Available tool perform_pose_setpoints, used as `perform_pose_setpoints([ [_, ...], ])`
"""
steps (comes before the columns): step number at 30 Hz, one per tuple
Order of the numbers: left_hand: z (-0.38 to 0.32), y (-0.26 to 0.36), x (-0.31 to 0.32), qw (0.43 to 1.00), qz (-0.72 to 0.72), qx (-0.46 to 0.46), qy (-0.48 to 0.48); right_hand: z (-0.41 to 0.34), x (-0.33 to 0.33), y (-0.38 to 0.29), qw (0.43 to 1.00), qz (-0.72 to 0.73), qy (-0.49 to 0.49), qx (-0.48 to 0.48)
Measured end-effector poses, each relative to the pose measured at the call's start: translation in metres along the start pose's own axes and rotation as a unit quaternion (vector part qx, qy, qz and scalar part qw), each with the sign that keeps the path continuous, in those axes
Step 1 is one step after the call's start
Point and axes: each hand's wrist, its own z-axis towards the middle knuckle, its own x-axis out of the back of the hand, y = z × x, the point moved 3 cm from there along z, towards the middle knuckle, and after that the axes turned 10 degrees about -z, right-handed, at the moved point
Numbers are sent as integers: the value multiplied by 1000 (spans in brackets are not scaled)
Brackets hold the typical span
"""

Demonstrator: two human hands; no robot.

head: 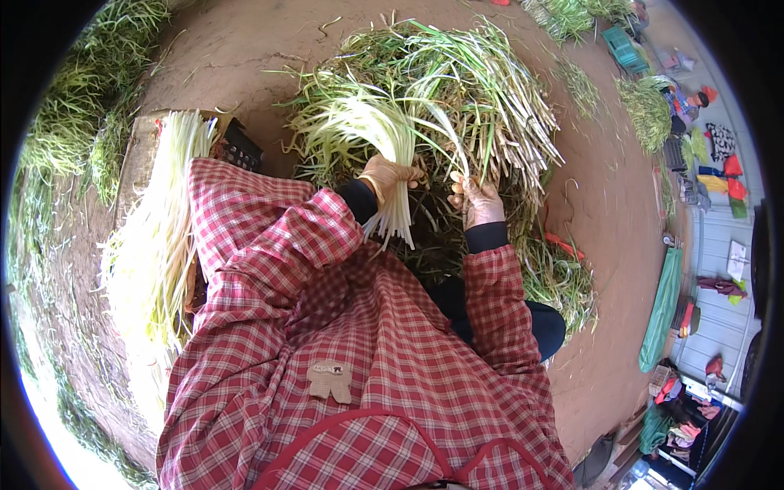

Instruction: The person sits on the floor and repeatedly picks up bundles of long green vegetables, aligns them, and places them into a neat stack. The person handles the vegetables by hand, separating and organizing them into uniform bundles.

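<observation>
My left hand (386,176), in a thin glove, grips a bunch of cleaned pale stalks (392,138), apparently an allium such as young garlic. Their cut-looking white ends hang below the fist and the yellow-green tops fan out above it. In my gloved right hand (479,202), a stalk (456,141) is pinched near its base, its pale length rising up and leftward. Both hands are above the near side of a heap of uncleaned stalks (496,110), which have brownish bases and green leaves. Plaid sleeves with dark cuffs cover both arms.
Left of my knee, a long pile of cleaned pale stalks (156,263) lies beside a black plastic crate (241,147). More greens (67,116) cover the ground at far left. A person (685,105) sits at upper right, near a teal crate (625,49). A green sheet (661,312) lies along the right side.
</observation>
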Motion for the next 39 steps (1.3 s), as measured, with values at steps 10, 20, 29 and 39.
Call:
perform_pose_setpoints([
  [10,-21,-15,-27,996,-73,55,-16,-8,-17,23,991,-121,58,7],
  [20,-8,37,-27,990,-133,-56,-4,-27,0,-20,864,-480,70,131],
  [29,-1,89,-7,963,-216,-160,-17,-69,235,-53,376,-899,41,-223],
  [39,-3,65,-25,966,-249,-60,-45,-53,31,-14,772,-584,41,247],
])
